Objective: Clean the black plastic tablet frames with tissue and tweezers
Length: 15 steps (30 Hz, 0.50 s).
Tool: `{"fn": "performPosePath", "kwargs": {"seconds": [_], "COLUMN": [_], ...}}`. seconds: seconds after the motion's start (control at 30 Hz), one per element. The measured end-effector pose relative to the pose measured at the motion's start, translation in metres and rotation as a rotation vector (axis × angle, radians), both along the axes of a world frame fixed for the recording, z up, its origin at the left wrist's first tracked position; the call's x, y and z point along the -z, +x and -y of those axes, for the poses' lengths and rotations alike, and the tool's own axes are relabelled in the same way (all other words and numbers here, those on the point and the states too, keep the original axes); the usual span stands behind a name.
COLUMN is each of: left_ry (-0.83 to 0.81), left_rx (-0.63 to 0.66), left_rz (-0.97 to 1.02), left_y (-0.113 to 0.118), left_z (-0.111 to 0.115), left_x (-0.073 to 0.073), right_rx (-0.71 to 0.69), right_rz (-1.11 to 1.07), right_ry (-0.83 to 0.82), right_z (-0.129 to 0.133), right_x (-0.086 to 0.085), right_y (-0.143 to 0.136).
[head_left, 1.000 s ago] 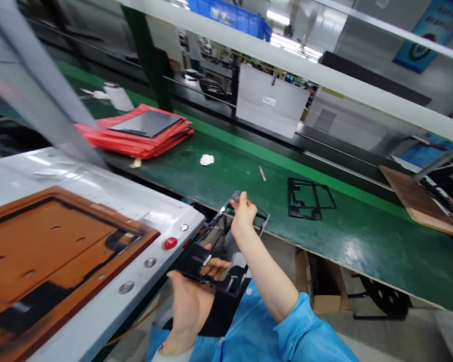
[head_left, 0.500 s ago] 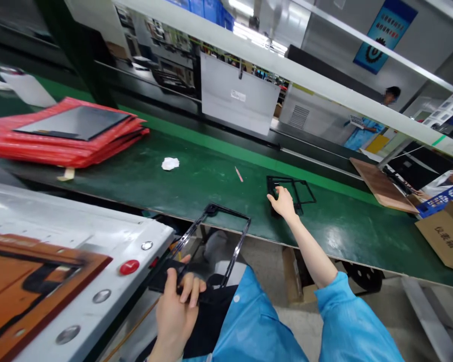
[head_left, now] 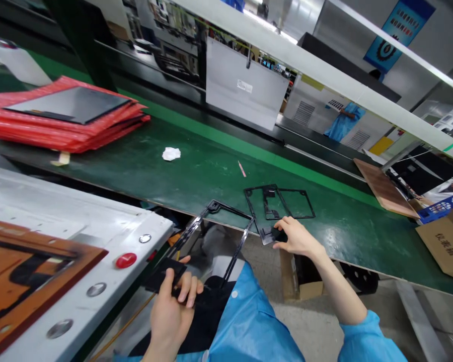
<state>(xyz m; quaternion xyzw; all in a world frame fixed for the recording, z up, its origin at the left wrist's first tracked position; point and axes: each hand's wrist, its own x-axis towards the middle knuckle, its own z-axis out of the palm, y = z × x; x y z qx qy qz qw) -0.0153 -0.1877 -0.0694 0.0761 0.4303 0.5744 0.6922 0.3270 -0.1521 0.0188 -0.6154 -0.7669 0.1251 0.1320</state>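
My left hand (head_left: 175,304) grips the near end of a black rectangular frame (head_left: 238,246), which is held tilted past the bench's front edge. Farther right, my right hand (head_left: 296,235) pinches the near end of a second black frame (head_left: 250,202), whose near corner reaches the bench edge. A third black frame (head_left: 306,201) lies on the green bench (head_left: 211,181), overlapping the second one. Part of what my right fingers hold is hidden behind them.
At left, a dark panel (head_left: 70,104) lies on red wrapping (head_left: 38,128). A white machine with an orange fixture (head_left: 30,281) stands at near left. White crumpled paper (head_left: 171,154) and a pink tool (head_left: 242,169) lie mid-bench. A cardboard box (head_left: 443,246) sits right.
My right hand has moved nearer the bench's front edge, with the second frame drawn along and partly apart from the third. My left hand keeps its frame. The view has shifted slightly.
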Motion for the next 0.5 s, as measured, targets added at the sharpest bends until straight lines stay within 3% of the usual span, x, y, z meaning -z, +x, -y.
{"fn": "performPosePath", "kwargs": {"seconds": [0.1, 0.2, 0.3, 0.43, 0.5], "left_ry": [-0.004, 0.003, 0.01, 0.02, 0.026], "left_rx": [0.001, -0.007, -0.016, -0.011, -0.005], "left_rz": [0.013, 0.019, 0.023, 0.033, 0.034], "left_y": [0.0, -0.002, -0.002, 0.002, 0.003], "left_z": [-0.001, 0.001, 0.004, 0.006, 0.006], "left_x": [0.001, 0.003, 0.005, 0.009, 0.01], "right_rx": [-0.057, -0.06, 0.02, 0.245, 0.361], "right_rz": [0.043, 0.028, -0.023, -0.058, -0.043], "right_ry": [0.036, 0.107, 0.213, 0.384, 0.411], "right_z": [0.018, 0.012, -0.009, -0.036, -0.047], "right_x": [0.013, 0.015, -0.001, -0.029, -0.035], "right_y": [-0.011, -0.02, -0.023, -0.026, -0.031]}}
